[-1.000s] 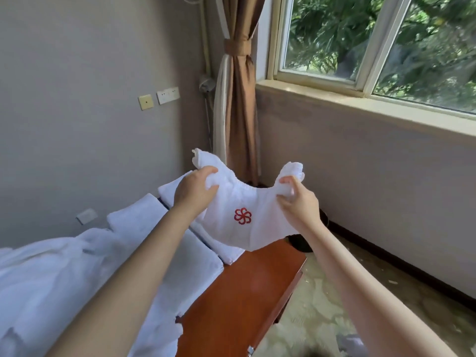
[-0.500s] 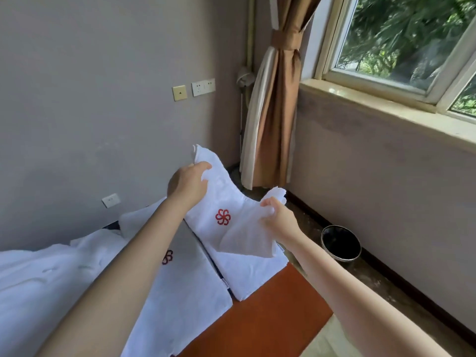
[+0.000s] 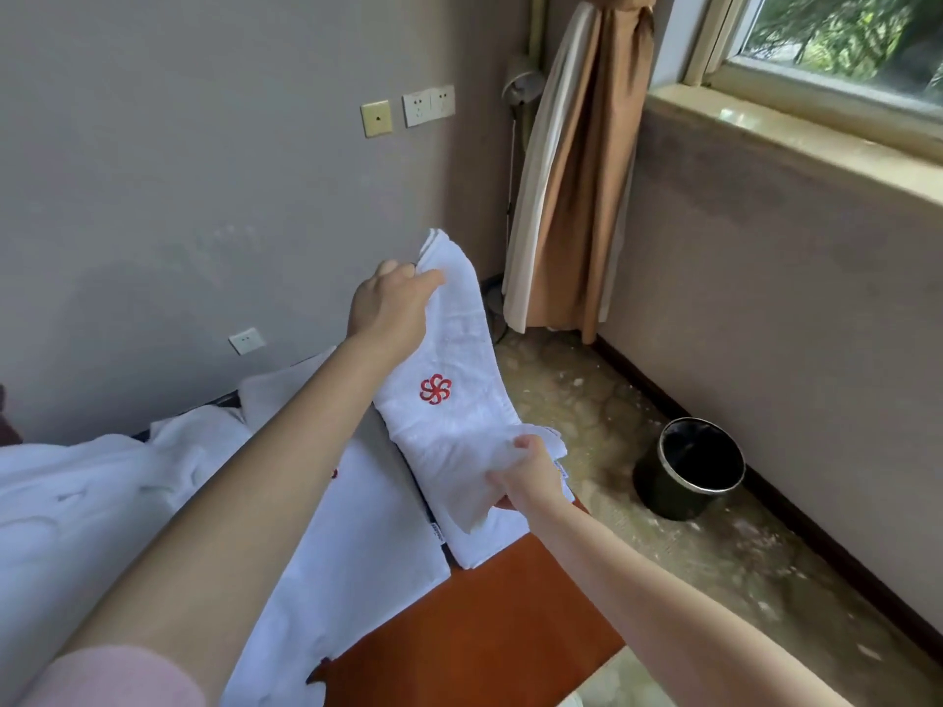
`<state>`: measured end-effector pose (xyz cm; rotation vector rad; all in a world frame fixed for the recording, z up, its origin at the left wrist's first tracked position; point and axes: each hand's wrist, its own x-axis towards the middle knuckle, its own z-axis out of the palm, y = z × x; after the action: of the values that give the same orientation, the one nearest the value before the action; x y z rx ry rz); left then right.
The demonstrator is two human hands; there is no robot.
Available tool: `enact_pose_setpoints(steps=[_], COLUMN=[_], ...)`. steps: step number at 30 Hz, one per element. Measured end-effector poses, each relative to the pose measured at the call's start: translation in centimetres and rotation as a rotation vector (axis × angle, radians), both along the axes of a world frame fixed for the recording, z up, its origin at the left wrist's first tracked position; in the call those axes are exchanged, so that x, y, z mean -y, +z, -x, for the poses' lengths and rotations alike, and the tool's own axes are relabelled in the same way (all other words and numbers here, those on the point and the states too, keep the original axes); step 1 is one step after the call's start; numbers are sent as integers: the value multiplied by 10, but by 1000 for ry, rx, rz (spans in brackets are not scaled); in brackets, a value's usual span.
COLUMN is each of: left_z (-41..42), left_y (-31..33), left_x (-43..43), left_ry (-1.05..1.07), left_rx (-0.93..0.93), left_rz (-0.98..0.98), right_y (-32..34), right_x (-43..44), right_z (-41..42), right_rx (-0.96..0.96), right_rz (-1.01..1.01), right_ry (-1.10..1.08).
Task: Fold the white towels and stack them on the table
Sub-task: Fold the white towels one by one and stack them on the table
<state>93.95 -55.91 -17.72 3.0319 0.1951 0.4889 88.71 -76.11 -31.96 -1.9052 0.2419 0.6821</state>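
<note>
Since a moment ago the right hand has dropped toward the table, slanting the towel above it. Each grip is pinched closed on a corner, the left hand high. Soft, light and floppy, the towel likely handles best by its corners. The stack beneath is partly hidden.

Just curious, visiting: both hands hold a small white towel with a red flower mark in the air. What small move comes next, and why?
Probably lower the small white flower-marked towel flat onto the folded white towel on the reddish-brown wooden table. It looks folded narrow already; the left hand pinches its far end, the right hand its near end, above that pile.
</note>
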Motion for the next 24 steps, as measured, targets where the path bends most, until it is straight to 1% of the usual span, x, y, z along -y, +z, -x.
enact_pose_setpoints(steps=[4, 8, 11, 14, 16, 18, 21, 24], left_z=[-1, 0, 0, -1, -3, -4, -3, -2], left_y=[-7, -20, -22, -19, -19, -22, -31, -36], left_x=[12, 18, 20, 21, 23, 25, 23, 19], left_ry=[-16, -24, -36, -45, -66, -87, -89, -72], left_rx=[-60, -137, -138, -82, -64, -89, -149, -168], left_rz=[-29, -74, -92, -116, -118, -114, -103, -75], right_y=[-13, -29, -29, -25, -25, -26, -24, -19], right_x=[3, 13, 12, 10, 11, 13, 20, 26], right_z=[12, 15, 10, 11, 16, 19, 17, 9], right_rx=[-53, -61, -60, -35, -33, -36, -38, -31], right_rz=[154, 251, 232, 172, 180, 235, 371, 424], right_ry=[-8, 75, 65, 4, 13, 93, 226, 363])
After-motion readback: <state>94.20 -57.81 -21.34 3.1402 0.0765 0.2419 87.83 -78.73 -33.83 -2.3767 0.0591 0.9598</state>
